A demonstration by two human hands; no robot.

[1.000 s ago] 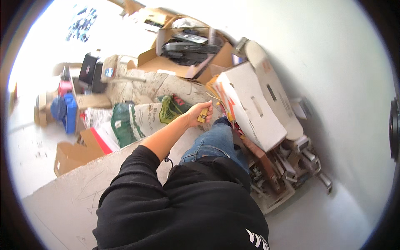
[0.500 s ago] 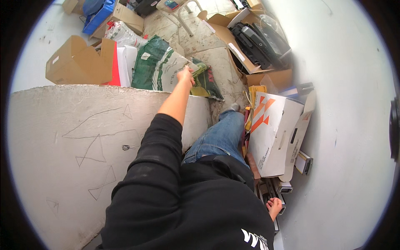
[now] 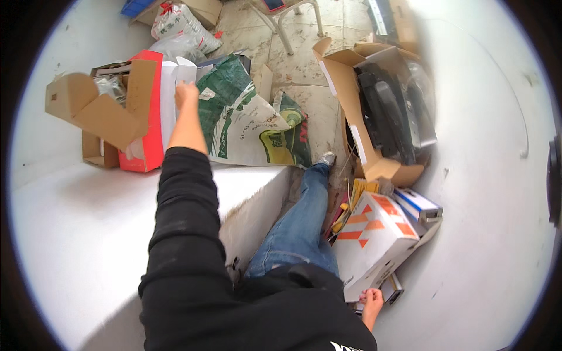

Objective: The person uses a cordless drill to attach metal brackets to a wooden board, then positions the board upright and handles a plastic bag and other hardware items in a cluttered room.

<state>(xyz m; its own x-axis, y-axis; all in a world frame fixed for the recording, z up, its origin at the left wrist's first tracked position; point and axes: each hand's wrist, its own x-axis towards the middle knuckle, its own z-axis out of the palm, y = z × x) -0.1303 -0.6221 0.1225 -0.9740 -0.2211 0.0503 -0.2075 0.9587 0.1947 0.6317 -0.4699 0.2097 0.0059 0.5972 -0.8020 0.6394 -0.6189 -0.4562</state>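
My left arm reaches forward over the white ledge, and my left hand [image 3: 186, 93] has its fingers closed at the upper edge of a white carton [image 3: 168, 96]. The fingertips are partly hidden. Beside that carton stand a red box [image 3: 147, 117] and an opened brown cardboard box [image 3: 140, 88]. A green and white woven sack [image 3: 246, 131] lies to the right of the hand. Low on the right, my right hand [image 3: 372, 301] hangs with curled fingers and nothing visible in them. It is close to the near end of a white box with orange stripes [image 3: 366, 251].
Along the right wall an open carton [image 3: 351, 117] holds black equipment [image 3: 386, 111]. A blue and white box [image 3: 417, 205] leans behind the striped box. A metal-legged stool [image 3: 284, 29] and a stuffed white bag [image 3: 182, 29] stand farther off. The ledge [image 3: 105, 205] runs along my left.
My left hand has moved from the woven sack leftward to the white carton. The view has shifted forward as I moved. My right hand stays low with its fingers curled.
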